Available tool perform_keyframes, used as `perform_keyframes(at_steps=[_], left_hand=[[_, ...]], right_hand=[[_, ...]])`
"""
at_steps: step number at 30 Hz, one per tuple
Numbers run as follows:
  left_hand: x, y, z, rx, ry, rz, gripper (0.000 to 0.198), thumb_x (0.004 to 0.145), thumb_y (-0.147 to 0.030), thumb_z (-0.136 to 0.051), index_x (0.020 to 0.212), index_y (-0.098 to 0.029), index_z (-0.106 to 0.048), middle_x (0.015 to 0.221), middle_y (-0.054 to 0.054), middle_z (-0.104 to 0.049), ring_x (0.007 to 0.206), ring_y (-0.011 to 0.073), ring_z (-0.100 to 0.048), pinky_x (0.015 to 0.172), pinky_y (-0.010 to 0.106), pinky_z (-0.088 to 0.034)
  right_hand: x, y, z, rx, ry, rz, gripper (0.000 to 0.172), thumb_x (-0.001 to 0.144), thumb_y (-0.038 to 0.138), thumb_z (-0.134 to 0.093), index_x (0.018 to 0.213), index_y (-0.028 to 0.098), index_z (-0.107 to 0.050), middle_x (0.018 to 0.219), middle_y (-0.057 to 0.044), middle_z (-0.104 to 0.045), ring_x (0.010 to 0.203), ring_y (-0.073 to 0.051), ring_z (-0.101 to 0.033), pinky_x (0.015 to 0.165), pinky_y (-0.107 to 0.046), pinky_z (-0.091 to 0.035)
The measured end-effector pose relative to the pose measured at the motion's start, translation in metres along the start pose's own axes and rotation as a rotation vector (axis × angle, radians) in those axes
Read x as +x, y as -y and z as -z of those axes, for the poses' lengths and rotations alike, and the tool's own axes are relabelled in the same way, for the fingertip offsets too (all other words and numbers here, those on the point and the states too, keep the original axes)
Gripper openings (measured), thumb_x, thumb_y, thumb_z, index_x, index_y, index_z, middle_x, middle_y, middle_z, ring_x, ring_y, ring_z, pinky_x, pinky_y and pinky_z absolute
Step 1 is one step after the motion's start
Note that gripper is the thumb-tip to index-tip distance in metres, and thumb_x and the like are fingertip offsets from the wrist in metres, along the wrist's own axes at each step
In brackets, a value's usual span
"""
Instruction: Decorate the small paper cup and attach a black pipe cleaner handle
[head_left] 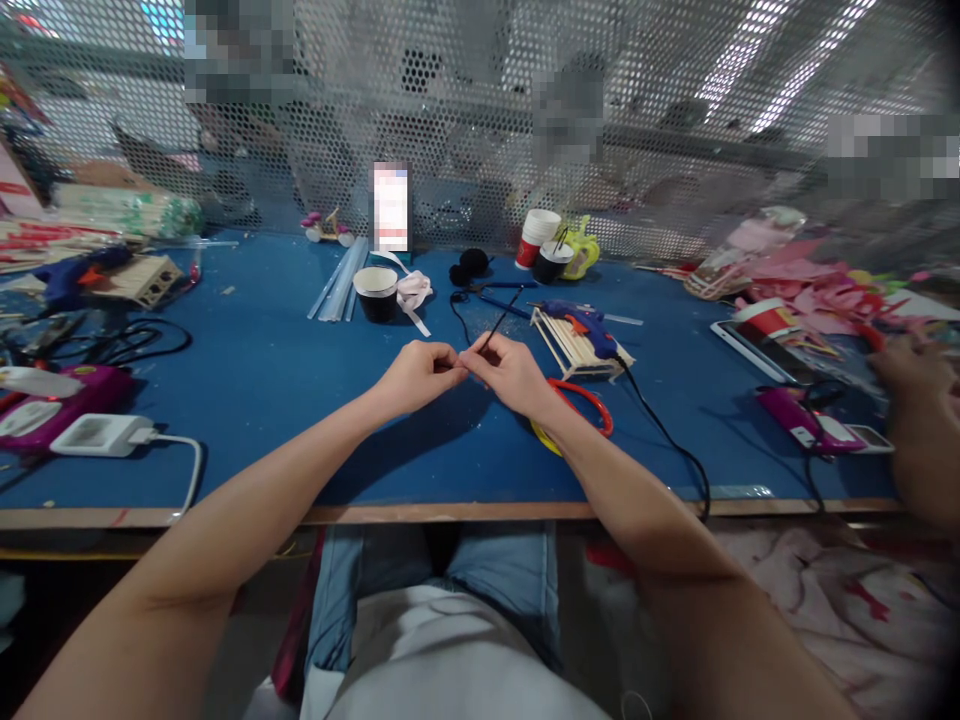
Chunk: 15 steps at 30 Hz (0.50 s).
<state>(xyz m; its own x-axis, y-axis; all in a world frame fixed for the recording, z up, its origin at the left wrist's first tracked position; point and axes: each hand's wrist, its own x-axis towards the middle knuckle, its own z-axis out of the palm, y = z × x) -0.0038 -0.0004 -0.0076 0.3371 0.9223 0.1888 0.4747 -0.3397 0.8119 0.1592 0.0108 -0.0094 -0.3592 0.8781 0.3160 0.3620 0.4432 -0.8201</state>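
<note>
One thin black stick (505,318), pinched aslant in the right hand (512,372) over flat blue tabletop (262,350), presumably for fine control, left hand (416,378) meeting right, its grip unclear; blue plastic glue gun (598,336) on pale slatted wooden frame (559,347), seemingly parked within reach.
</note>
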Motion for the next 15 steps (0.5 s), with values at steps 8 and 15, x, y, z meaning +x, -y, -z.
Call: perform_keyframes(at_steps=[8, 15], left_hand=[[0.0006, -0.0004, -0.0015, 0.131, -0.059, -0.036, 0.016, 0.07, -0.026, -0.055, 0.064, -0.012, -0.058, 0.055, -0.002, -0.052, 0.051, 0.0069, -0.041, 0.049, 0.019, -0.028], [-0.0002, -0.0028, -0.0011, 0.219, -0.086, -0.045, 0.016, 0.07, -0.026, -0.056, 0.063, -0.012, -0.058, 0.055, -0.001, -0.053, 0.051, 0.0073, -0.041, 0.05, 0.02, -0.028]], right_hand=[[0.0002, 0.0, -0.0027, -0.106, -0.073, 0.019, 0.027, 0.075, 0.042, -0.056, 0.068, 0.015, -0.054, 0.057, 0.001, -0.052, 0.053, -0.009, -0.045, 0.053, -0.022, -0.035], [-0.0003, 0.0013, -0.0032, -0.164, -0.082, 0.027, 0.025, 0.077, 0.038, -0.055, 0.067, 0.015, -0.054, 0.058, 0.001, -0.054, 0.053, -0.009, -0.045, 0.054, -0.022, -0.034]])
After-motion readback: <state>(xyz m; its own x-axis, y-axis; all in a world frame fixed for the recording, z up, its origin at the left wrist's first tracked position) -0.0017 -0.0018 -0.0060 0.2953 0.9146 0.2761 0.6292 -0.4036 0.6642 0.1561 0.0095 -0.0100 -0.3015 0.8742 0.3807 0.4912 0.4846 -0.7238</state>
